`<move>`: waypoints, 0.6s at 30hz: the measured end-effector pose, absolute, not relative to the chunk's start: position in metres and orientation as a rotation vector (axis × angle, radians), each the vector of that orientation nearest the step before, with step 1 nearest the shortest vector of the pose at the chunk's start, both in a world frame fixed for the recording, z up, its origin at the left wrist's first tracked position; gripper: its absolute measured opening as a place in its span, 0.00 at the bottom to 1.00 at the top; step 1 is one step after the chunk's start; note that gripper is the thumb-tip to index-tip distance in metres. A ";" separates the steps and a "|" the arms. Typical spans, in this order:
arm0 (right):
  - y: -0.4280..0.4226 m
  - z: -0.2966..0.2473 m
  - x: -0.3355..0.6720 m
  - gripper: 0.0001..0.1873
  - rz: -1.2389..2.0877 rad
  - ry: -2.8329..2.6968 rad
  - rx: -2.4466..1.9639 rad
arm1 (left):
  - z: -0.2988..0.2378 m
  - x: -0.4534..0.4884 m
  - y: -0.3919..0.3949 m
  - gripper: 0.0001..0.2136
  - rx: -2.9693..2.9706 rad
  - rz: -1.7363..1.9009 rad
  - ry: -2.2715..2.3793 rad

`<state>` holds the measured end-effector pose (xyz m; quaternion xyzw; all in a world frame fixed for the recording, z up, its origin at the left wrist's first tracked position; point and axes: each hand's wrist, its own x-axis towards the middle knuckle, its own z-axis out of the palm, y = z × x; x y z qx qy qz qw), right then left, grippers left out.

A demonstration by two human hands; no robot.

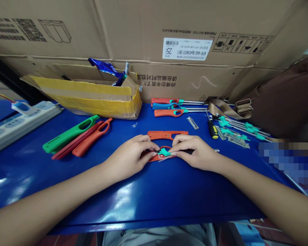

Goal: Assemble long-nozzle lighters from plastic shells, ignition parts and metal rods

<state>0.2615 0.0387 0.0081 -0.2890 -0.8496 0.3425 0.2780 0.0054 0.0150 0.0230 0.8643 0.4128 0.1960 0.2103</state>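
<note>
Over the middle of the blue table, my left hand [137, 152] pinches the left end of a lighter trigger assembly, where a dark part meets the green trigger piece [165, 151]. My right hand [195, 150] closes on its right side, and a metal tube tip [217, 150] shows past that hand. Under the fingers lies an orange lighter shell half [153, 158], with pale wires or tubing along it. A second orange shell half [159, 135] rests just beyond, partly behind my right fingers. Fingertips hide how the assembly sits in the shell.
Green and red-orange handle shells [70, 136] lie left, near a power strip [23, 119]. Behind are a yellow-taped carton [97, 102] and several long lighters [169, 112]. A screwdriver [212, 129], clear fuel tanks [237, 139] and green-fitted metal rods [246, 126] lie right.
</note>
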 end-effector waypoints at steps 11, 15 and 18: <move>0.037 0.007 0.261 0.10 0.729 -2.375 -0.672 | 0.023 0.006 0.015 0.09 2.390 0.570 1.142; 0.035 0.010 0.262 0.13 0.637 -2.456 -0.654 | 0.022 0.006 0.015 0.09 2.399 0.581 1.135; 0.035 0.011 0.262 0.14 0.578 -2.500 -0.639 | 0.022 0.006 0.014 0.10 2.408 0.594 1.127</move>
